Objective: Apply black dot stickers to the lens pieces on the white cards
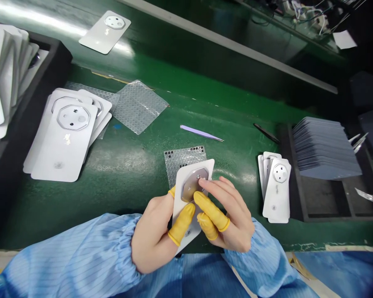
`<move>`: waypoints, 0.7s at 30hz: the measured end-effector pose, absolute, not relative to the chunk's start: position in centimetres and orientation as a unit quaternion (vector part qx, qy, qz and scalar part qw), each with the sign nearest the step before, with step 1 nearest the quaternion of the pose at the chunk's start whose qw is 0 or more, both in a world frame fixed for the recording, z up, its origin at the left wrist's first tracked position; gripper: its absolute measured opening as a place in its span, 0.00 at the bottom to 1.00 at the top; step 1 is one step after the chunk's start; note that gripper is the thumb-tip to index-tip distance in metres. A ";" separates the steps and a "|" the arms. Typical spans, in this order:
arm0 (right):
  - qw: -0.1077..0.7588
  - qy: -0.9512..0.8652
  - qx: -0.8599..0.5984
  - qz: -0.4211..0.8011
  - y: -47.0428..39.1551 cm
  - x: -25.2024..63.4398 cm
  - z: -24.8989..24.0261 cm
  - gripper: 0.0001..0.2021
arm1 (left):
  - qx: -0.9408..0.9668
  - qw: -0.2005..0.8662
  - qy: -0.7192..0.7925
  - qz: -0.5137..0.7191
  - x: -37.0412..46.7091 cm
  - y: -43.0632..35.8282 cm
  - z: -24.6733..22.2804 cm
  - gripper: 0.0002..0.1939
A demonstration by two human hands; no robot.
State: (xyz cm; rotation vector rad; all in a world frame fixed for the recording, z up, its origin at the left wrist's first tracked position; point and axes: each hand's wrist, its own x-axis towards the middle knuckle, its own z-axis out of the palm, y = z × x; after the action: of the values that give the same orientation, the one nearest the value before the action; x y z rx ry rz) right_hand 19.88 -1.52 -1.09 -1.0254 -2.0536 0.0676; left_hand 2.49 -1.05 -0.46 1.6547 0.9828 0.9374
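Panel (191, 188) work looks partway: left hand (155, 234) grips it, half-open right hand (238, 219) touches its plate; stacks (62, 149) wait nearby, their status unclear.

We could pass over the green desk (236, 165) between the purple tweezers (201, 133) and right-hand panel stack (276, 188); the black tray (329, 198) blocks beyond

Yellow finger covers (211, 211), pinstriped blue sleeves (77, 252), green table (236, 165)
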 end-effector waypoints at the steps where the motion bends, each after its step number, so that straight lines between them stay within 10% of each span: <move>1: 0.405 -0.817 -0.409 0.025 -1.5 19.9 -1.0 0.11 | 0.676 0.486 0.402 0.380 2.5 -1.1 -0.5 0.02; 9: 0.339 -0.843 -0.402 0.111 -1.9 19.0 -1.9 0.20 | 0.664 0.441 0.493 0.350 1.9 -1.5 -0.6 0.05; 17: 0.409 -0.785 -0.410 0.220 -0.6 19.9 -3.2 0.24 | 0.434 0.646 0.496 0.386 2.2 1.4 0.6 0.11; 21: 0.364 -0.704 -0.599 0.117 0.7 20.7 -4.8 0.25 | 0.422 0.477 0.570 0.519 -0.3 4.8 0.0 0.23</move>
State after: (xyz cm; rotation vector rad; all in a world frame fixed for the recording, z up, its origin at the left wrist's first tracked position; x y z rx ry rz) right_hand 20.70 0.67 -4.83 -1.5416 -1.8106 0.3021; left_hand -0.27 4.81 0.02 1.0318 1.3920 1.2676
